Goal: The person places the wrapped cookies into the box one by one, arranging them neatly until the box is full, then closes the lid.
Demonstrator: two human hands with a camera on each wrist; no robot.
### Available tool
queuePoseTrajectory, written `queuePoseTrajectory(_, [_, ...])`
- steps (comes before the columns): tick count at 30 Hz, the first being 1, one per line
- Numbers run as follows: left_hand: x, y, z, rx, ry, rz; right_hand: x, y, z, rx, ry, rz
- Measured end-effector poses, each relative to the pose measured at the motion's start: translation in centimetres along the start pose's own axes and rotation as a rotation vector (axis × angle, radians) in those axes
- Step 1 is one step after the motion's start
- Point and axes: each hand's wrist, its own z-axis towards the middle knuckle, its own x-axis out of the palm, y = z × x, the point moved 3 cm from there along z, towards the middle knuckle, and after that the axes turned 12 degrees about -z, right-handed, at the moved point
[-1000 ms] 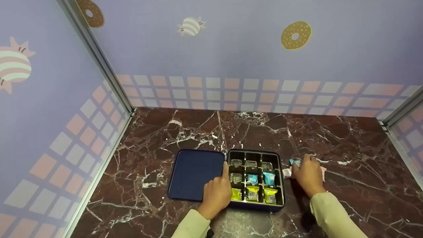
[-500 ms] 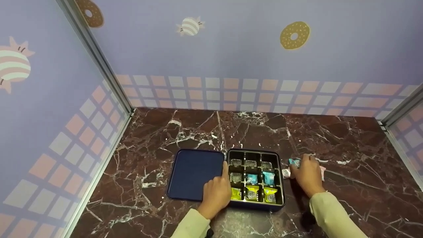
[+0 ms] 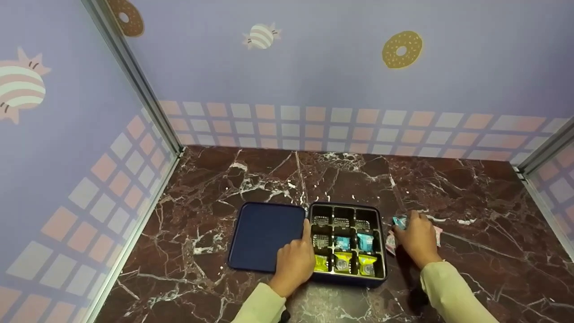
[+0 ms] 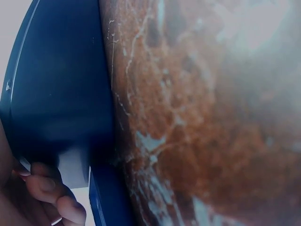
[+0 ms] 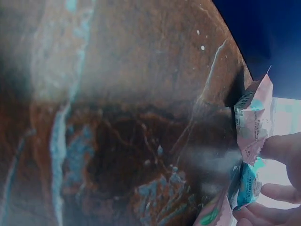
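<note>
My left hand (image 3: pixel 295 260) grips the near left corner of an open navy tin (image 3: pixel 348 281), its index finger laid straight along the left rim; its thumb is hidden. Yellow wrapped candies (image 3: pixel 343 262) sit in the tin's near row. Two teal wrapped candies (image 3: pixel 365 242) are in the middle and right compartments of the middle row. Right of the tin, my right hand (image 3: pixel 419 237) bends over loose candies. Its fingers hold a pink wrapped candy (image 5: pixel 254 117) by one end, and a teal candy (image 5: pixel 248 186) lies against the fingers. Another pink candy (image 3: pixel 438 235) shows beyond the hand.
The navy lid (image 3: pixel 264 237) lies flat left of the tin, close against it. Dark red marbled tabletop (image 3: pixel 332 179) runs to the patterned back wall (image 3: pixel 314 76). A side panel (image 3: pixel 89 179) stands at left, another at right.
The pink candy by my right thumb has swung from lying sideways to a slant, its near end towards me. The left hand, tin and lid have stayed put.
</note>
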Motion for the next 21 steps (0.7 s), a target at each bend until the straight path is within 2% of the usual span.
queuePoseTrajectory(10, [0.25, 0.12, 0.03, -0.014, 0.016, -0.005, -0.25, 0.04, -0.04, 0.006, -0.047, 0.027])
queuePoseTrajectory(21, [0.16, 0.15, -0.02, 0.002, 0.005, -0.017, -0.46, 0.16, -0.26, -0.003, -0.099, 0.059])
